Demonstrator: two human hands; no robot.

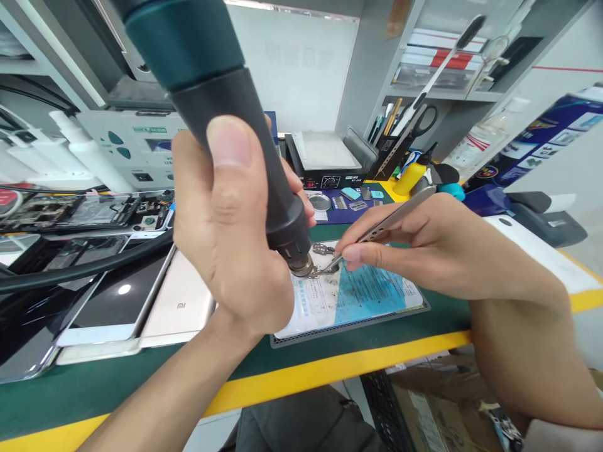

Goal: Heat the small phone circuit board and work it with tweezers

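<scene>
Left hand [233,232], as my feed shows it, is wrapped around a thick teal-and-black handpiece [226,94], with the nozzle [301,265] angled down over a small metallic component [316,274]. Across from it I have the right hand [424,245] pinching metal tweezers [396,216] between thumb and fingers, tips at the component, though I can't tell whether they grip it. I see that component on a blue-and-white printed sheet [372,292] atop the green desk [447,321].

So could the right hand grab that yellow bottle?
Probably not as things stand: the right hand is gripping metal tweezers, though the black-tipped yellow bottle looks close, just past that hand.
</scene>
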